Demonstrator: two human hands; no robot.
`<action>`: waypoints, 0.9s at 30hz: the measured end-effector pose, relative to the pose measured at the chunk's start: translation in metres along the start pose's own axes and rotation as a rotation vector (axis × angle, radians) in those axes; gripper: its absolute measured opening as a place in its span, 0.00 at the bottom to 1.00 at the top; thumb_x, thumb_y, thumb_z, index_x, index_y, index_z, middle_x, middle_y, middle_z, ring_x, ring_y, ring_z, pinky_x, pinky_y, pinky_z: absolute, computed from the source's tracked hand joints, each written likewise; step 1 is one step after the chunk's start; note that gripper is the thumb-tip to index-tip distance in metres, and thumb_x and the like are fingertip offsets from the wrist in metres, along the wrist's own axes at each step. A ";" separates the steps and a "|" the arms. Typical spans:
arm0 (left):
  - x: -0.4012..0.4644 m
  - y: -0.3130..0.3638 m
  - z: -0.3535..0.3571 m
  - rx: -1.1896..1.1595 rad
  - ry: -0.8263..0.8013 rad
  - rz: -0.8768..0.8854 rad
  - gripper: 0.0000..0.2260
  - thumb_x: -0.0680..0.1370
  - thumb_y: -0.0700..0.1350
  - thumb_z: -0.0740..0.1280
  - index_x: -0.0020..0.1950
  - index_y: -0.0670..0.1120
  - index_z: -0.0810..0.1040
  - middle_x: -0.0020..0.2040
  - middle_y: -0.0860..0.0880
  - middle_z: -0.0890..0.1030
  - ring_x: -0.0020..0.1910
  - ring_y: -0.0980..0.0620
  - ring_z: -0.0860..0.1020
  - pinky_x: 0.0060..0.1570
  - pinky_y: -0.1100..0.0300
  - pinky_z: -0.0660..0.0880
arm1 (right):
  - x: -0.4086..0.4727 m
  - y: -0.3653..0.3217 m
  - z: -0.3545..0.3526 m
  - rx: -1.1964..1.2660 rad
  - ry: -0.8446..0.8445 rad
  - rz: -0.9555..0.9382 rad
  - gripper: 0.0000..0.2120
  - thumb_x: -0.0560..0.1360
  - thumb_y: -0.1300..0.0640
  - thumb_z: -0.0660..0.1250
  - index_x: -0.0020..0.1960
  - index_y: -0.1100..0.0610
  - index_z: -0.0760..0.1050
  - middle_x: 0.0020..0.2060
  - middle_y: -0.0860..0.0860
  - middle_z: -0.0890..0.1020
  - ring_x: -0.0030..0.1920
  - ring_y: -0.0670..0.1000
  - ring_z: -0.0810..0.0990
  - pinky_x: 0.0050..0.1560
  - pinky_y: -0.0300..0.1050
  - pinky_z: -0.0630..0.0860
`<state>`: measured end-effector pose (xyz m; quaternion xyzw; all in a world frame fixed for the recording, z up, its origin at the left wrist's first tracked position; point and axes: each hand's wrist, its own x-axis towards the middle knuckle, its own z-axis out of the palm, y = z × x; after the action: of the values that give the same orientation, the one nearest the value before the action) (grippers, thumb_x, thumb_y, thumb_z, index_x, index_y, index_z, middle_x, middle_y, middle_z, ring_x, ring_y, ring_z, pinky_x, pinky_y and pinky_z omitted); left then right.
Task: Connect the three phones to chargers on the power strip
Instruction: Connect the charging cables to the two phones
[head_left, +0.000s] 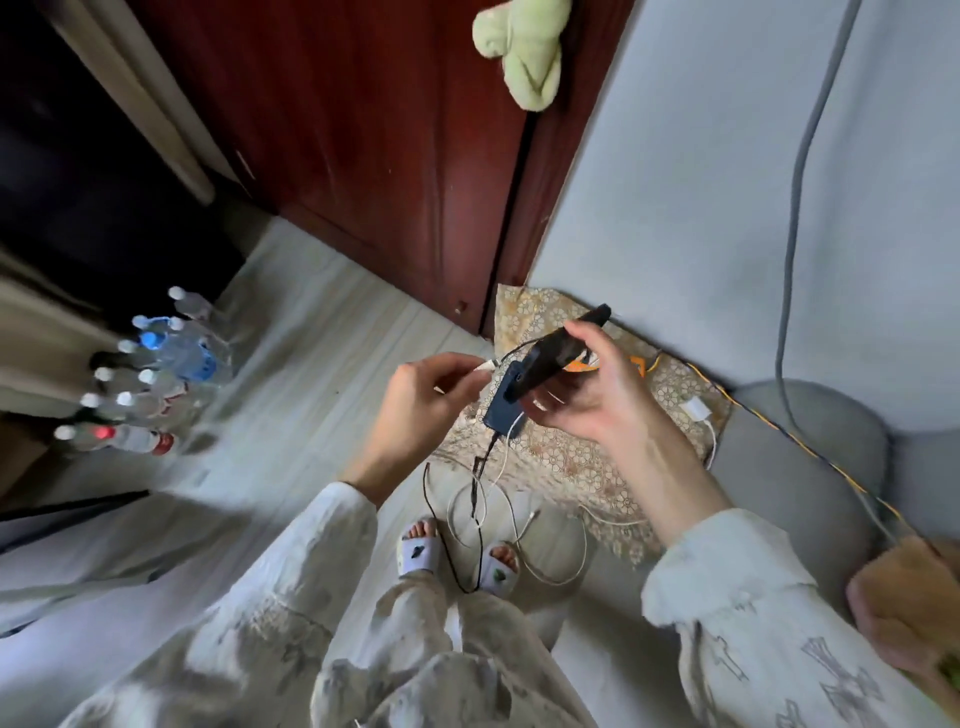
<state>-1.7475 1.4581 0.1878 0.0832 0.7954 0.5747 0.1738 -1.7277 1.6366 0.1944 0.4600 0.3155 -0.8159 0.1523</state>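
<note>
My right hand (582, 395) grips a black phone (558, 353), held tilted above the floor. My left hand (426, 400) pinches the white plug end of a cable (485, 365) just left of the phone's lower end; a black cable runs from the plug toward the phone. Below them a dark blue phone (501, 413) lies on a patterned mat (571, 452) with a black cable (480, 462) in its bottom end. An orange-and-white power strip (636, 366) is mostly hidden behind my right hand. A white charger block (696, 409) lies on the mat at the right.
White and black cables (519, 540) loop over the floor around my sandalled feet. Several plastic bottles (156, 374) stand at the left. A dark red wooden door (395, 156) and a grey wall rise behind. A grey cushion (810, 457) sits at the right.
</note>
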 end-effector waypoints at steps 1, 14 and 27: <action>0.001 0.008 0.000 0.015 -0.006 0.022 0.06 0.74 0.44 0.68 0.46 0.45 0.82 0.29 0.60 0.76 0.27 0.65 0.73 0.30 0.74 0.68 | -0.004 -0.003 0.007 -0.004 -0.013 -0.022 0.19 0.66 0.50 0.72 0.51 0.58 0.72 0.39 0.54 0.81 0.43 0.53 0.81 0.45 0.48 0.76; 0.002 0.032 -0.007 0.017 0.031 0.105 0.07 0.75 0.44 0.67 0.48 0.43 0.82 0.39 0.51 0.81 0.32 0.69 0.75 0.35 0.77 0.67 | -0.024 -0.012 0.028 -0.028 0.011 -0.089 0.17 0.63 0.51 0.74 0.45 0.58 0.74 0.39 0.58 0.81 0.49 0.56 0.79 0.52 0.56 0.74; 0.002 0.041 -0.001 0.239 0.048 0.217 0.06 0.75 0.44 0.67 0.48 0.46 0.83 0.41 0.48 0.81 0.38 0.50 0.78 0.42 0.57 0.75 | -0.038 -0.019 0.027 0.003 0.074 -0.138 0.17 0.64 0.53 0.75 0.47 0.58 0.72 0.44 0.59 0.80 0.52 0.57 0.79 0.51 0.57 0.75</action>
<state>-1.7522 1.4716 0.2263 0.1747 0.8484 0.4931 0.0804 -1.7358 1.6315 0.2439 0.4672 0.3508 -0.8073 0.0831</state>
